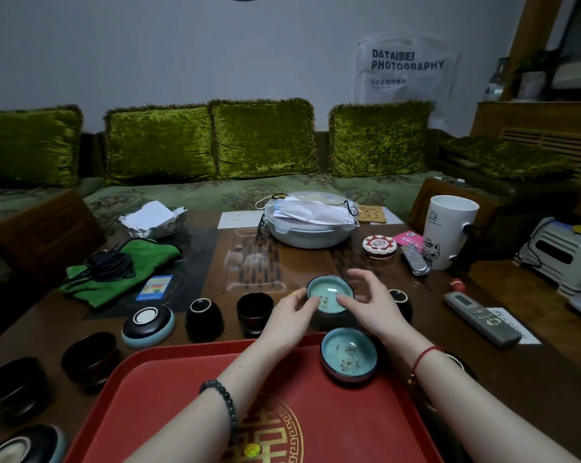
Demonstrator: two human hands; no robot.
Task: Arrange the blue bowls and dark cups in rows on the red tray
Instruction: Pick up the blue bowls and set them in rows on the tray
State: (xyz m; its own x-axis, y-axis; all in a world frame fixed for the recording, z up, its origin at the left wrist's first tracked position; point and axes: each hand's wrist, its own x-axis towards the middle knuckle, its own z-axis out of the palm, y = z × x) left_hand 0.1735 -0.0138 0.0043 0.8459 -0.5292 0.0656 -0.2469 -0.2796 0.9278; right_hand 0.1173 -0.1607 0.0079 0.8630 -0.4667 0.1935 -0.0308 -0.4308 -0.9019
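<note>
Head view: both hands cup one blue bowl (329,297) just beyond the red tray (189,396) far edge. Left hand (291,310) grip and right hand (371,304) grip clamp its rim, likely steadying the lift. Second bowl (349,354) sits at the tray's far-right corner; dark cups (204,315) wait on the table (549,345) beyond the tray.

Both forearms reach forward; left hand (294,310) and right hand (371,300) curl inward, fingers spread, seemingly gripping.

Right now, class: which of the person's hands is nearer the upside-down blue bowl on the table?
Left. The left hand lies right of the upside-down blue bowl, two dark cups between; the right hand is farther right.
</note>
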